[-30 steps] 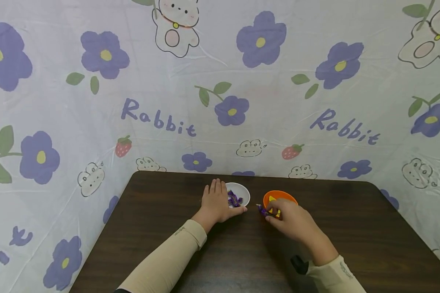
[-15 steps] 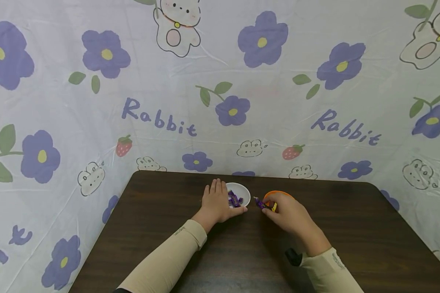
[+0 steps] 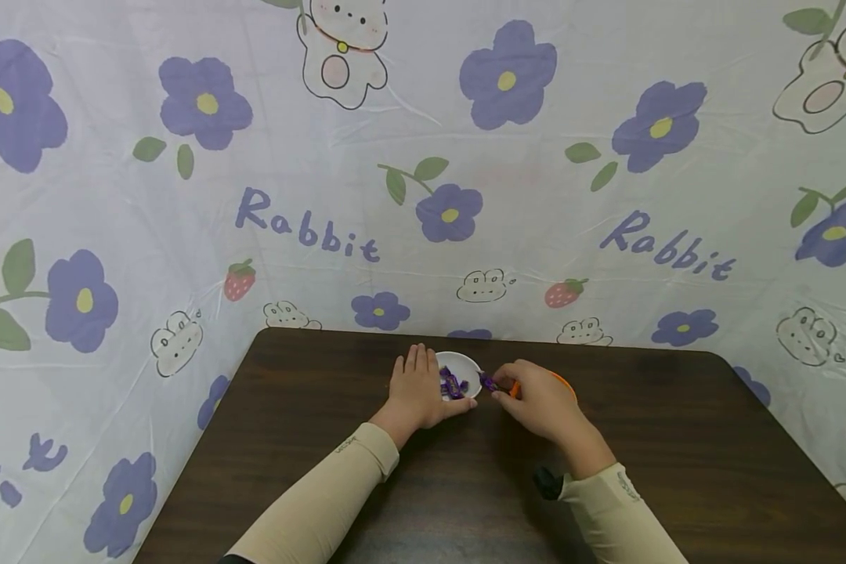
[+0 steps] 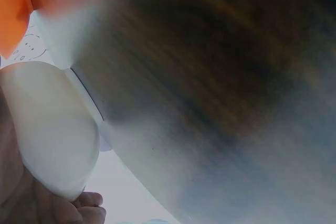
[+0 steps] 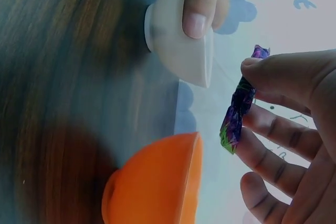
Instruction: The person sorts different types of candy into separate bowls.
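Observation:
My left hand (image 3: pixel 416 392) holds the white bowl (image 3: pixel 471 370) from its left side, thumb along the near rim. Several purple-wrapped candies (image 3: pixel 453 384) lie inside this bowl. Between thumb and fingers of my right hand (image 3: pixel 539 403) is another candy (image 5: pixel 241 100) in a shiny purple wrapper with a green end. In the head view that candy is right at the white bowl's right rim; the right wrist view shows it above both bowls. An orange bowl (image 5: pixel 152 182) stands under and behind my right hand, its inside mostly hidden.
Both bowls stand towards the back of a dark wooden table (image 3: pixel 310 392). A white cloth (image 3: pixel 536 235) with flowers and rabbits hangs behind the table's far edge. Pale sleeves cover both forearms.
My right hand has moved left with the purple candy, from over the orange bowl to the white bowl's rim. My left hand has stayed at the white bowl.

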`<state>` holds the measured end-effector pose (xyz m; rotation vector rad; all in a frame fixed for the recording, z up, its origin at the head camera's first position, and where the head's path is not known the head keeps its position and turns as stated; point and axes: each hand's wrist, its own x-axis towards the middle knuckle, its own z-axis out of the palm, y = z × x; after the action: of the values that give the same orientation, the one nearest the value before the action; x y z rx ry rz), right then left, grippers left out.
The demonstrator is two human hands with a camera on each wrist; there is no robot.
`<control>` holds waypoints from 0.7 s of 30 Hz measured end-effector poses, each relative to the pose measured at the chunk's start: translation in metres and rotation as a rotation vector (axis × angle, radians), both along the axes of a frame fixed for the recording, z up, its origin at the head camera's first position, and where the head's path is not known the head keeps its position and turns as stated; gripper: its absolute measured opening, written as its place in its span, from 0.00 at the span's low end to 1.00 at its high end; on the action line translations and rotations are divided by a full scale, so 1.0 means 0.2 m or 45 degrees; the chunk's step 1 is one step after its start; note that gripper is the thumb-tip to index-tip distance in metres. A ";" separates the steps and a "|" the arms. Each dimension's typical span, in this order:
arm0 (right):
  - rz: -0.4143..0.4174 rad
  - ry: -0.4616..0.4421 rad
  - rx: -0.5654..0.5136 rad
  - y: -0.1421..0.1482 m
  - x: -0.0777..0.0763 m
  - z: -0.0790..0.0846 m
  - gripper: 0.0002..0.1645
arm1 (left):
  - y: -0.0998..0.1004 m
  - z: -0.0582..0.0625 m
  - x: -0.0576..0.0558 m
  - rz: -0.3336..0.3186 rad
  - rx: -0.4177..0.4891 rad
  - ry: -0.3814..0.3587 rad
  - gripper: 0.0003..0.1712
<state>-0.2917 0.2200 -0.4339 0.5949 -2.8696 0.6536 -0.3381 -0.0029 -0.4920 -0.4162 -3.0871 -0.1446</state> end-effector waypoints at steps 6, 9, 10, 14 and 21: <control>-0.024 -0.049 -0.002 -0.04 -0.03 -0.01 0.10 | 0.00 -0.01 0.00 0.003 0.002 -0.007 0.76; -0.031 -0.064 -0.017 -0.06 -0.04 -0.01 0.11 | 0.00 -0.02 0.00 0.006 -0.006 -0.009 0.76; -0.032 -0.067 -0.020 -0.06 -0.04 -0.01 0.11 | 0.00 -0.02 0.00 0.007 -0.005 -0.010 0.76; -0.029 -0.066 -0.014 -0.08 -0.04 -0.03 0.11 | 0.00 -0.03 0.00 0.006 0.002 -0.018 0.76; -0.029 -0.023 0.017 -0.10 -0.07 -0.04 0.11 | 0.00 -0.01 0.00 -0.004 -0.012 -0.011 0.75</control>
<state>-0.3051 0.2005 -0.4412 0.5601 -2.8951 0.6406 -0.3383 -0.0036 -0.4948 -0.4222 -3.0972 -0.1320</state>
